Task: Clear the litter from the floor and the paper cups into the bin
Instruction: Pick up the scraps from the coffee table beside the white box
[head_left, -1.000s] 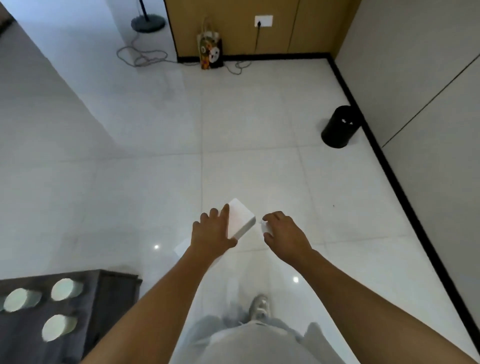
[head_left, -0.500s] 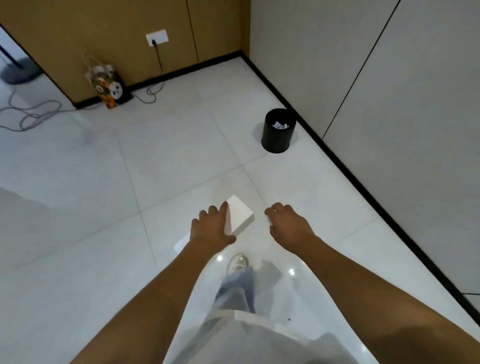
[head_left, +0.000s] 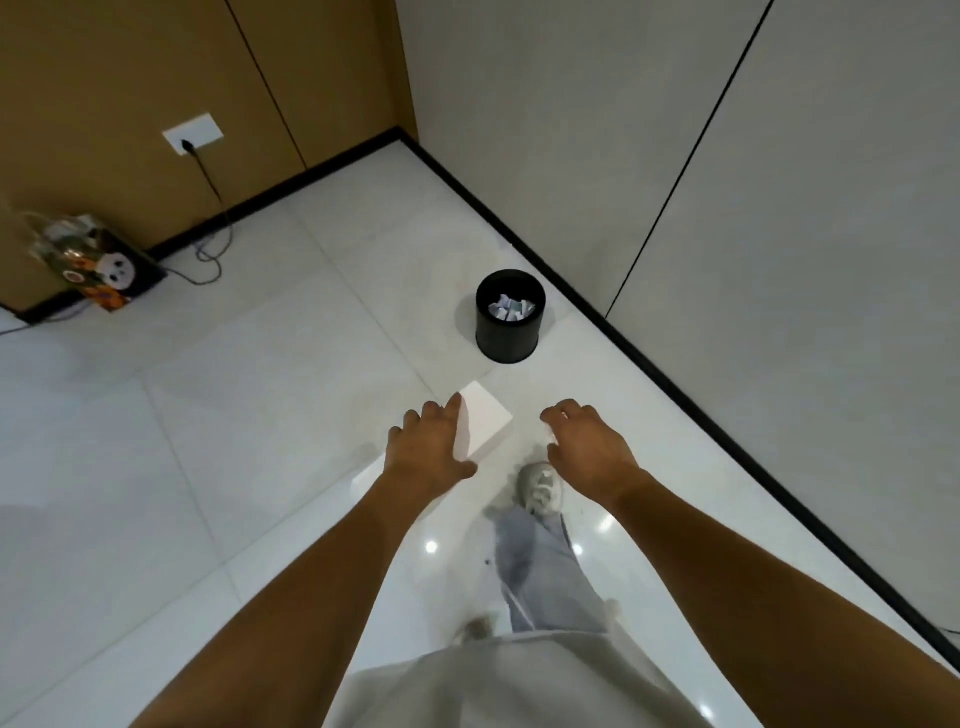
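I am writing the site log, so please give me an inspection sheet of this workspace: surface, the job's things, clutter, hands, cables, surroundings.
Surface: glossy pale tiled floor, with light glints near the person's feet.
Job's things: black bin standing by the skirting, white crumpled litter inside; white box carried toward it. Paper cups: nothing seen.
Clutter: printed gift bag against the wood wall.
Hands: left hand holds the white box; right hand has curled fingers, and whether it holds anything cannot be told.
Cables: a dark cable runs from the socket down to loops on the floor.
Surroundings: wood panels, grey wall panels, black skirting.
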